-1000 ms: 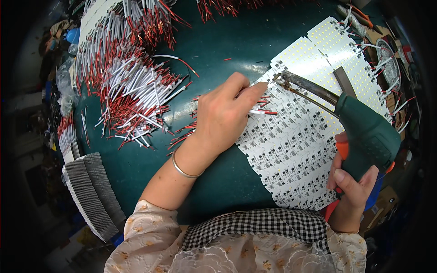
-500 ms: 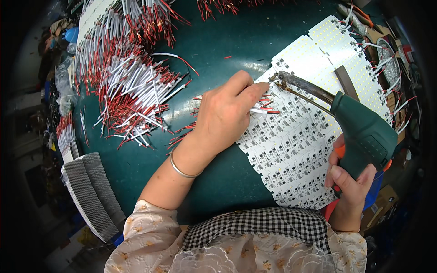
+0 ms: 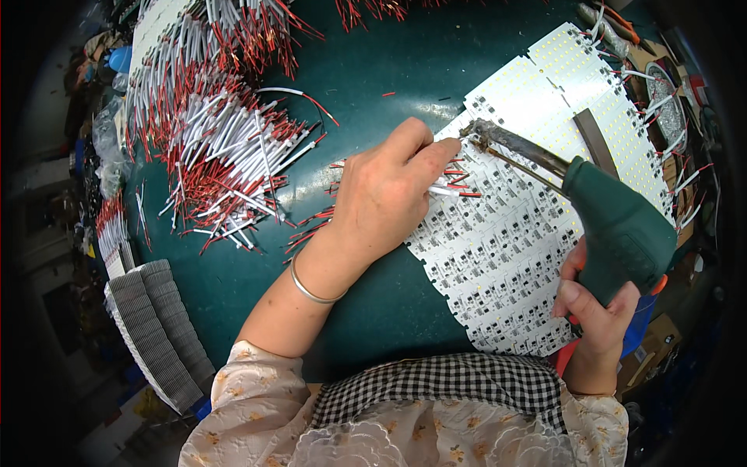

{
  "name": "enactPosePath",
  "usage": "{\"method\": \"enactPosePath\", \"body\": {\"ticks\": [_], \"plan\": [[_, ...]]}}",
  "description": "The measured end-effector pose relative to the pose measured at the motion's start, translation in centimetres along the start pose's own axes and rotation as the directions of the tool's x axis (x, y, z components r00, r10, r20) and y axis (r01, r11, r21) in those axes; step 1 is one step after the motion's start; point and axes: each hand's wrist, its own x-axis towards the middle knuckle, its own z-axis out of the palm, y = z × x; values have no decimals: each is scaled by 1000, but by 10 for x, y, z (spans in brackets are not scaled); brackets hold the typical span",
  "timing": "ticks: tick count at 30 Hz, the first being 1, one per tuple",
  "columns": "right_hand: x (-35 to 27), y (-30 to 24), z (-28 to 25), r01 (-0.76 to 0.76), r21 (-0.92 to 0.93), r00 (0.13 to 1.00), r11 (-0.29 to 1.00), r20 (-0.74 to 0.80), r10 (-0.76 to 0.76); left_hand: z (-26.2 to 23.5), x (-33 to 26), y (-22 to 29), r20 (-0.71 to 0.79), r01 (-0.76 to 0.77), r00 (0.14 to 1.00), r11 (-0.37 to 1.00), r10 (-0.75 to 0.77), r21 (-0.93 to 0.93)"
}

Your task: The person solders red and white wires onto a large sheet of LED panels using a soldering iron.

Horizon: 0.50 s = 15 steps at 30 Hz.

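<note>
While the checked apron bib (image 3: 443,385) and floral sleeves are filling the nearest edge of the view, the right hand (image 3: 595,319) is gripping the handle of a green soldering gun (image 3: 618,229), fingers wrapped fully around it and one finger lying near the orange trigger. Compared with a second ago, the gun is sitting a little lower and its body a little closer to the person, while its dark metal tip (image 3: 476,132) is staying at nearly the same spot on the board, so the work is apparently lingering on one joint rather than moving along the row.

Just beyond, the left hand (image 3: 389,194) is resting palm down on the edge of the white LED circuit panel (image 3: 506,257), with a silver bangle (image 3: 311,284) on the wrist. Its thumb and forefinger are pinching a short white wire with red ends (image 3: 443,189), holding it close beside the gun's tip; the hand is barely shifting between pictures.

The panel is lying on the dark green table (image 3: 373,86), fanning away toward the far right, where finished boards with wires attached (image 3: 661,117) are sitting. Farther left, a loose heap of white and red wire pieces (image 3: 226,156) is spreading across the table, and a stack of grey ribbed strips (image 3: 156,327) is lying at the near left edge.
</note>
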Motion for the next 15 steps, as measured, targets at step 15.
{"method": "enactPosePath", "body": {"ticks": [15], "plan": [[-3,-12,-4,104,142,989,984,-118,-87,1,0,-2,17,34,999,998,-35,52]]}}
